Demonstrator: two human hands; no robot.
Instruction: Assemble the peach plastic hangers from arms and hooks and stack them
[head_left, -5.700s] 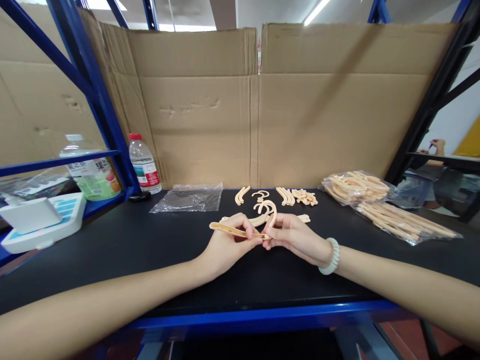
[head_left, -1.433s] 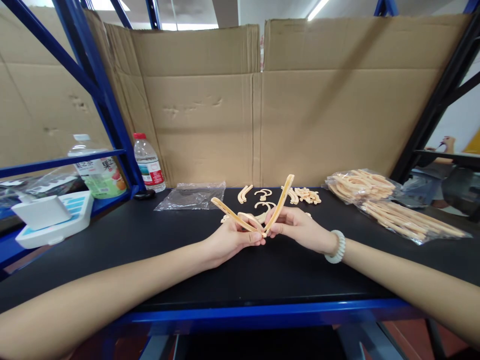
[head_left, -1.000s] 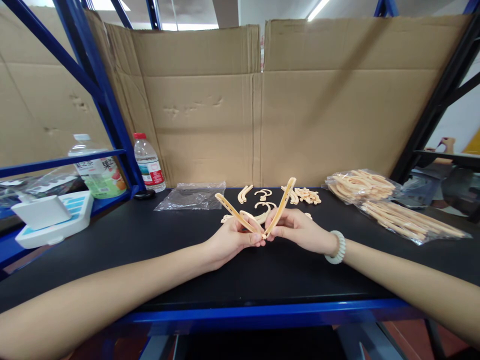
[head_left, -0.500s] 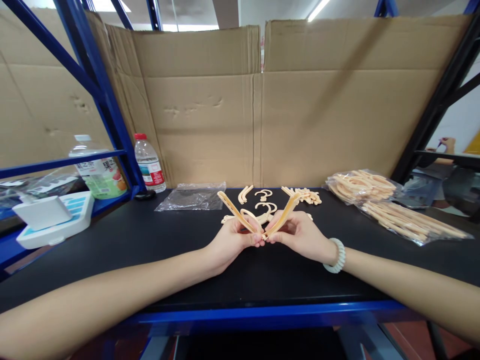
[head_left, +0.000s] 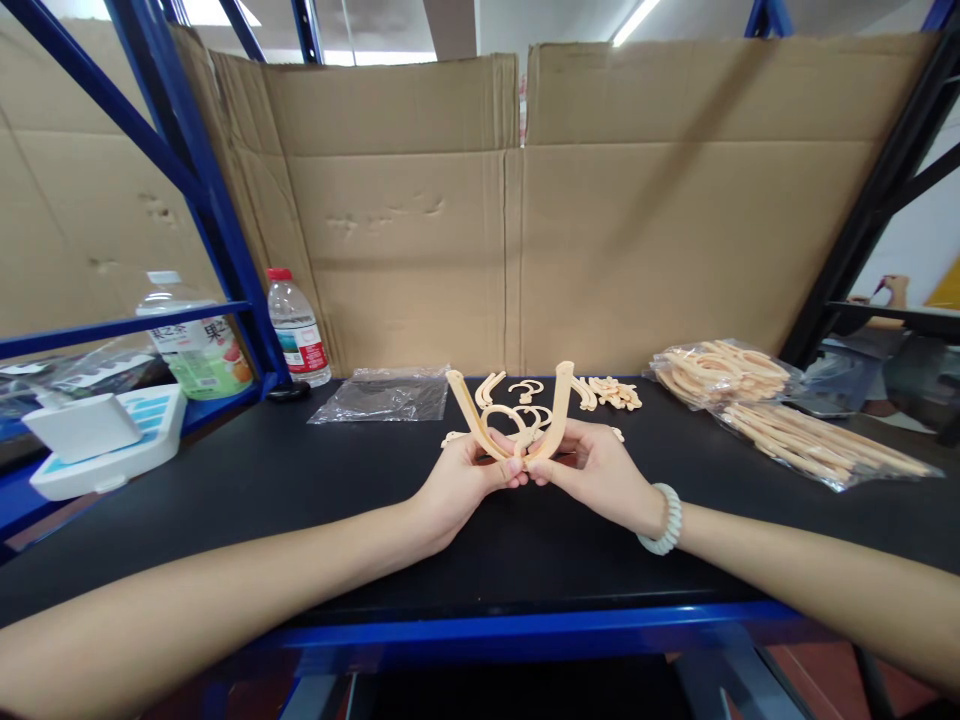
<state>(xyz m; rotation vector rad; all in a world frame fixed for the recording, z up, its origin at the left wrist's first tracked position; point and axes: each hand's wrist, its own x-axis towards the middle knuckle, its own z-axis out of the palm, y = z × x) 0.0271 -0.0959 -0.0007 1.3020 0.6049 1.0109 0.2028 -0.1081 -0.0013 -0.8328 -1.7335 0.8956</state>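
- Nearest me is the blue front edge of the bench (head_left: 480,632), with its black top running away from it.
- My left hand (head_left: 459,478) is over the bench, fingers pinched around the left beige strip (head_left: 469,412), which sticks up and leans left.
- My right hand (head_left: 592,468), the one with the pale bead bracelet (head_left: 660,520), is right beside the left hand and pinched on the right beige strip (head_left: 559,408). The two strips meet at my fingertips in a V shape.
- There's a curved hook piece (head_left: 507,412) between the strips; can't tell what it's fixed to.
- Just behind the hands, on the bench, is a loose scatter of small beige parts (head_left: 609,392).
- Left of that scatter lies a flat clear plastic bag (head_left: 384,394).
- Right of the scatter: two clear bags full of beige parts, curved ones (head_left: 712,372) behind and long straight ones (head_left: 819,444) in front.
- Far left of the hands is a white scale (head_left: 97,436), then a green-label bottle (head_left: 192,338) and a red-capped water bottle (head_left: 294,326) by the blue rack post.
- Behind everything, a cardboard wall (head_left: 517,210) backs the bench.
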